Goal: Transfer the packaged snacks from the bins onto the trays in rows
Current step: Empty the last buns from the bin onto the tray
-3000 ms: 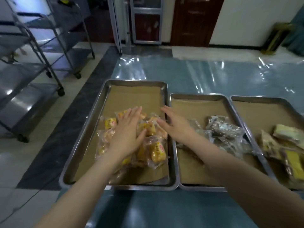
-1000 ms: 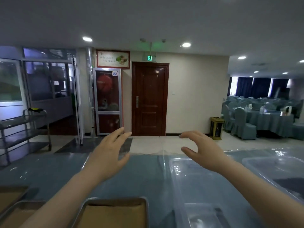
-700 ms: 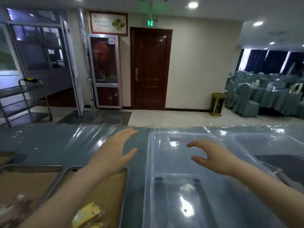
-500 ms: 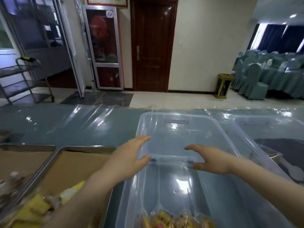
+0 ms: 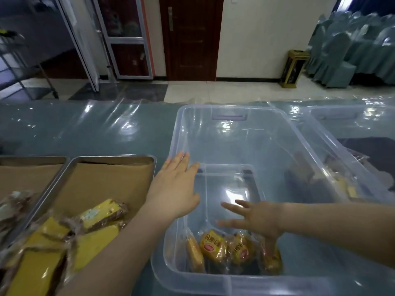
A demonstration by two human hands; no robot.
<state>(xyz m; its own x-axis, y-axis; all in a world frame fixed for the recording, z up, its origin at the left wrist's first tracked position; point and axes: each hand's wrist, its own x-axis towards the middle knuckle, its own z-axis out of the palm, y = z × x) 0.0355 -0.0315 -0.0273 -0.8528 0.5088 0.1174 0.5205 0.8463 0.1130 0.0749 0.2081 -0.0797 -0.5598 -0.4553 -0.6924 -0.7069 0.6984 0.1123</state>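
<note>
A clear plastic bin (image 5: 233, 116) stands in front of me with several orange-yellow snack packets (image 5: 215, 248) at its near end. My left hand (image 5: 175, 189) hovers flat over the bin's left rim, fingers apart, holding nothing. Inside the bin, my right hand (image 5: 254, 216) is spread open just above the packets, empty. To the left a paper-lined metal tray (image 5: 111, 160) holds yellow cake packets (image 5: 102, 212) in a loose heap. A second lined tray (image 5: 32, 159) lies further left.
Another clear bin (image 5: 342, 118) with dark packets (image 5: 299, 176) stands at the right. The table has a blue cloth under clear plastic sheeting (image 5: 85, 129). Beyond it are a wooden door (image 5: 190, 37), a floor bin (image 5: 294, 69) and covered chairs (image 5: 352, 50).
My view has swung from the trays up to the room and back down onto the bin. Both empty hands have dropped toward the bin, the right one reaching inside above the packets.
</note>
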